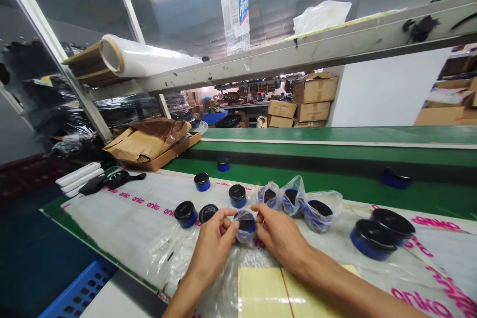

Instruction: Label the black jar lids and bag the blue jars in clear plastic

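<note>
A round blue tin with a black lid (245,222) sits in a clear plastic bag (246,239) between my two hands. My left hand (216,238) is closed at its left side, thumb and forefinger against the bag's edge. On the other side, my right hand (278,233) has its fingers curled at the bag; its fingertips are partly hidden. Just behind stand several tins loosely wrapped in clear bags (318,213). Unwrapped tins (186,213) are to the left, one partly behind my left hand. Two larger tins (374,239) touch at the right.
Yellow sheets or packets (264,290) lie below my right forearm. A cardboard tray (175,151) with brown paper is at back left, near black items (117,179). Single tins (397,178) stand on the green surface. Overhead, a shelf (268,59) carries a bottle (235,15) and film roll (149,57).
</note>
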A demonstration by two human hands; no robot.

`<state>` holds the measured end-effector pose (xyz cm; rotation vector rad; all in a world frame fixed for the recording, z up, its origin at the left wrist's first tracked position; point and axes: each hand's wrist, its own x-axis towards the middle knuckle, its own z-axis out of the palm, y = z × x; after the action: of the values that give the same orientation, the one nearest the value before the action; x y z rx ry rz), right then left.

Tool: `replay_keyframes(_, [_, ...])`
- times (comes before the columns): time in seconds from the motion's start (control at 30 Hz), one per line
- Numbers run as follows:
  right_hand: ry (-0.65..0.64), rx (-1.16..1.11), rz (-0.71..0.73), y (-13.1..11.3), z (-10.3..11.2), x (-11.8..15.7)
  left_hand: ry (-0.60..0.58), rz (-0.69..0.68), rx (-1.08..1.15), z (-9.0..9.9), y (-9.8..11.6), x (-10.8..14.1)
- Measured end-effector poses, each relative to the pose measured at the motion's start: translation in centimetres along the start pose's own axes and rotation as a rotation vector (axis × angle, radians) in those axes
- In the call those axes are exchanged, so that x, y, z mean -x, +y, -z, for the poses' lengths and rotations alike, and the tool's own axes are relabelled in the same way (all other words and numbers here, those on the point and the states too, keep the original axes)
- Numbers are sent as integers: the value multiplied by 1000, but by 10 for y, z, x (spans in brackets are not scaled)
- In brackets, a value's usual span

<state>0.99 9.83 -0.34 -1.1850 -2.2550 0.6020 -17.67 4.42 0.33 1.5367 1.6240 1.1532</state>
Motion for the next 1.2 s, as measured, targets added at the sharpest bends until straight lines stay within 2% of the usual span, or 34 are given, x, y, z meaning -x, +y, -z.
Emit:
replay_keyframes(0.1, [96,83,-3,-4,7,-4,20,-16,-51,0,2,4])
replay_keyframes(0.23, [163,282,100,-6,25,-1,46,-88,-366,0,18,10])
replay_keyframes(0.33, [253,244,224,-6,29,12,44,-100,-605,-2,32,13])
replay_keyframes(0.4, [290,164,361,-9,26,22,32,-112,-655,-4,38,13])
replay_keyframes(0.47, [223,141,442,-13,20,30,33,-149,-673,-7,40,12])
replay_keyframes(0.57, [60,165,327,-20,11,32,89,-224,-723,-11,39,11])
replay_keyframes(0.63, [6,143,226,-22,8,28,121,-293,-678,-10,36,14])
replay_keyframes(0.7, [-11,87,148,-22,8,22,76,-283,-522,-7,31,19])
replay_keyframes(0.8, [-56,-64,14,-22,16,16,-185,-113,-235,-3,21,26])
replay_keyframes(0.87, [-132,-176,-40,-24,24,15,-274,-60,-136,-5,14,27])
replay_keyframes(0.93, [-148,-199,-29,-26,30,16,-217,-96,-105,-11,11,23])
replay_keyframes(1.03, [-55,-51,71,-24,33,20,-121,-208,-109,-22,16,11])
replay_keyframes(1.2, [95,44,216,-15,37,25,-104,-297,-190,-41,24,3])
